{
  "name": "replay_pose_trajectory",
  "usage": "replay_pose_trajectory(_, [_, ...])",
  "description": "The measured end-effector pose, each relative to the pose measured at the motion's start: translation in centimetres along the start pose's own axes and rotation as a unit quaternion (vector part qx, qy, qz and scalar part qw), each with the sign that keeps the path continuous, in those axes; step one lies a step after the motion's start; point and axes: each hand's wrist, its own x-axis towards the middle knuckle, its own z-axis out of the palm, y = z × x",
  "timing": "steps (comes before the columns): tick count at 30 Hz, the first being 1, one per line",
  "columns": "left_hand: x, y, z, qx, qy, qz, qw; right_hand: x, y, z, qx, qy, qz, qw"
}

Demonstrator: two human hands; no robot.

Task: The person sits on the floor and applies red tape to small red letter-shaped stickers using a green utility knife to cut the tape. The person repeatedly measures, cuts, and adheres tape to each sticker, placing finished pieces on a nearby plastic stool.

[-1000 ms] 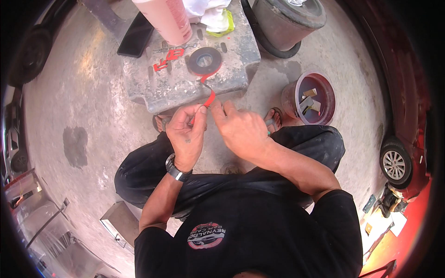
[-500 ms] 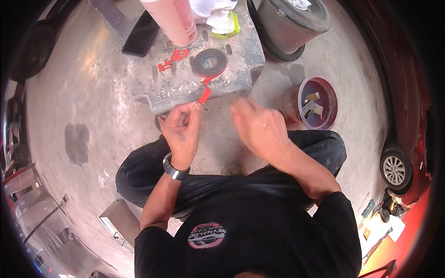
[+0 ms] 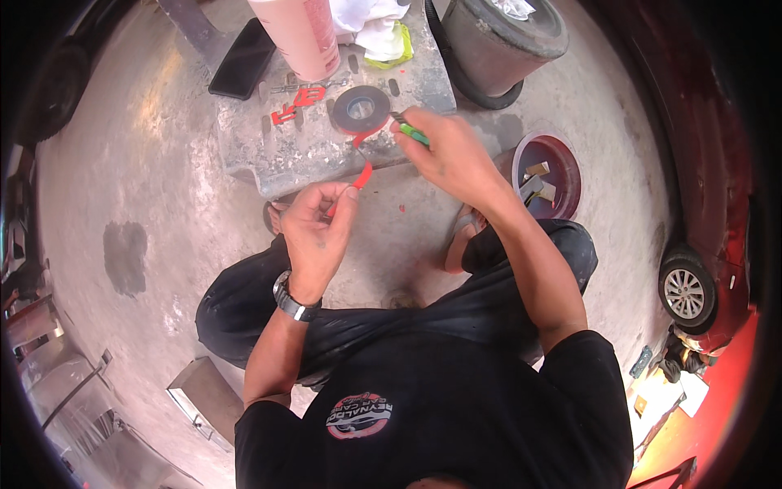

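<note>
My left hand (image 3: 320,228) pinches a red strip of tape (image 3: 364,176) between thumb and forefinger, just off the near edge of a worn grey plastic stool (image 3: 309,167). A roll of dark tape with red backing (image 3: 361,110) lies flat on that stool. Its loose red tail points toward the strip; whether the two are joined, I cannot tell. In my right hand (image 3: 444,151), closed and held over the stool's right side, is a green utility knife (image 3: 413,133). The knife's front end is close to the roll. Red letter-shaped pieces (image 3: 308,98) rest left of the roll.
A black phone (image 3: 243,59), a tall pinkish cup (image 3: 300,37) and white cloth (image 3: 371,24) crowd the stool's far side. To its right stand a grey lidded bin (image 3: 513,41) and a reddish bucket (image 3: 574,183) holding small items. A red car (image 3: 705,244) is at far right.
My right hand has moved forward and left over the stool, and the green knife in it now shows. My left hand keeps its pinch on the strip, which now curves more.
</note>
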Motion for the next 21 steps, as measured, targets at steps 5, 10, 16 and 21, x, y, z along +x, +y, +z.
replay_pose_trajectory(5, [0.4,-0.3,-0.4,0.024,0.009,0.021,0.999,3.1,2.2,2.8,-0.173,0.021,-0.081,0.981])
replay_pose_trajectory(10, [0.7,0.8,-2.2,0.192,0.04,0.108,0.975,7.1,4.4,3.5,-0.371,0.011,0.038,0.928])
replay_pose_trajectory(16, [1.1,0.7,-2.4,0.081,0.058,0.118,0.988,8.3,5.3,4.3,-0.404,0.066,-0.02,0.912])
replay_pose_trajectory(21, [1.0,0.6,-3.3,0.076,0.067,0.116,0.988,7.6,6.1,5.1,-0.422,0.103,-0.078,0.898])
